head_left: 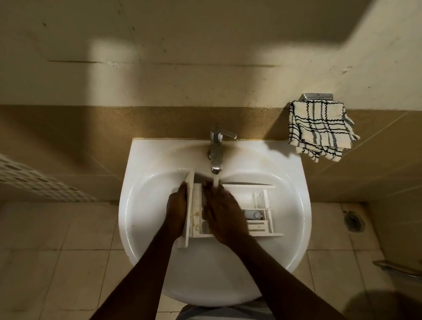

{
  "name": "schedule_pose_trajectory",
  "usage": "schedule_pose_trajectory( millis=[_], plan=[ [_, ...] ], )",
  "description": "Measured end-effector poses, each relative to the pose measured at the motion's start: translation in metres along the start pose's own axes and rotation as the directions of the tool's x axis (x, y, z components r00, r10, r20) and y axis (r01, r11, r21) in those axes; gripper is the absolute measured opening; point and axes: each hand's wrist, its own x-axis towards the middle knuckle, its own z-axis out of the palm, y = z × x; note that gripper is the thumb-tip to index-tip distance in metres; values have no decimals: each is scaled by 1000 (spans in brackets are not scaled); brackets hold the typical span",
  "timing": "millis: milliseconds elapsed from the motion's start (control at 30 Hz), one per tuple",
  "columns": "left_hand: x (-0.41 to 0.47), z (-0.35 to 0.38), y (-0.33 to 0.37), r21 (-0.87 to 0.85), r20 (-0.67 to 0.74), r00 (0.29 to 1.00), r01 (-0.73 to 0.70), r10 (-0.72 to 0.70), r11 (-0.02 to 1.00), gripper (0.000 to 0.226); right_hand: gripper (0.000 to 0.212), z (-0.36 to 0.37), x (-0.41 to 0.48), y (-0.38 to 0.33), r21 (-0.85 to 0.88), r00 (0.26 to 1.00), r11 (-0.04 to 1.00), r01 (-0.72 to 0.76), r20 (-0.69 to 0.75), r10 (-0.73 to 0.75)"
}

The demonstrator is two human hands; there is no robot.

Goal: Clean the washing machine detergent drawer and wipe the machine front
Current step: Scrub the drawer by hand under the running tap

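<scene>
The white detergent drawer [259, 206] lies in the white sink [139, 212], its front panel to the left and its compartments facing up. My left hand [176, 208] grips the front panel from the left side. My right hand [222, 213] lies flat over the drawer's left compartments, fingers spread, under the stream of water running from the chrome tap [216, 147]. I cannot see anything held in the right hand. A checked cream and black cloth [321, 129] hangs on a metal wall holder to the right of the sink.
Beige tiled wall rises behind the sink. A perforated white basket edge [22, 177] shows at the left. A floor drain [353, 222] sits at the right and a metal bar [411, 271] at the lower right.
</scene>
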Motion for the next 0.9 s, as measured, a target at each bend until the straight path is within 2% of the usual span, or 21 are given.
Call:
schedule_pose_trajectory(
  millis=[33,167,233,333,433,567,700,800,900],
  plan=[
    [0,0,0,-3,5,1000,-2,2,1000,52,56,-6,-5,15,-9,1000,1000,-4,-15,4],
    [-5,0,4,-12,40,999,18,-18,1000,51,53,-25,-29,63,-57,961,977,-207,-200,192],
    [-7,2,5,-47,53,998,44,-42,998,49,54,-30,-29,65,-98,951,973,-210,-254,179],
    [-13,8,2,-127,90,993,93,-82,988,47,52,-42,-20,48,-101,946,987,-125,-313,87],
    [-18,20,1,-212,157,979,164,-132,963,47,54,-45,-9,29,-113,971,992,-55,-236,27],
    [-21,35,1,-231,230,960,211,-157,950,47,61,-36,9,14,-136,996,988,-68,-62,60],
    [-20,39,1,-252,137,980,174,-143,952,38,57,-12,11,-3,-161,997,984,-76,-42,70],
    [-18,38,1,-313,129,977,201,-168,928,39,59,3,-10,-13,-150,993,983,-110,-64,102],
    [-15,36,0,-280,141,973,218,-185,935,45,57,3,-52,-14,-187,999,982,-6,-52,-4]
  ],
)
